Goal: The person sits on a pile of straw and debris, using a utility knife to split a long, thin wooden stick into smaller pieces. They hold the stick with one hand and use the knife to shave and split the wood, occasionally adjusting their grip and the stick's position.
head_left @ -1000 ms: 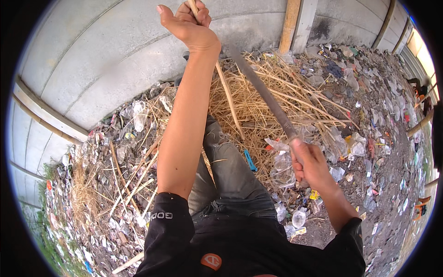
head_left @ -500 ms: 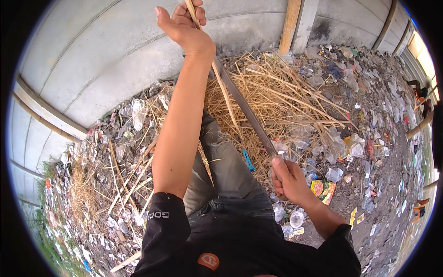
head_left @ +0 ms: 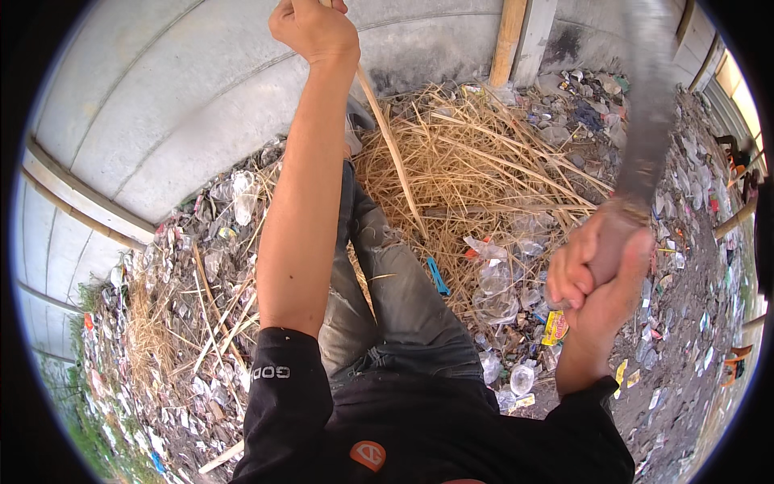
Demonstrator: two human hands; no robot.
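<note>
My left hand (head_left: 316, 32), at the top edge with its arm stretched far out, is closed around a long pale bamboo strip (head_left: 390, 147). The strip slants down to the right, its lower end over a heap of straw-coloured shavings (head_left: 476, 161). My right hand (head_left: 601, 270) is wrapped round the brown handle of a machete (head_left: 647, 121) off to the right. Its dark blade points upward, blurred by motion and apart from the strip. My legs in worn grey trousers (head_left: 395, 290) are below, beside the heap.
A grey panel wall (head_left: 201, 105) runs along the far side, with a bamboo post (head_left: 506, 44) against it. Plastic litter (head_left: 516, 290) covers the ground. A small blue object (head_left: 438, 276) lies by my knee. Loose strips (head_left: 218, 323) lie at the left.
My right hand has swung the machete up and to the right, away from the bamboo strip. My left hand has shifted slightly up and left, its fingers now closed tighter on the strip.
</note>
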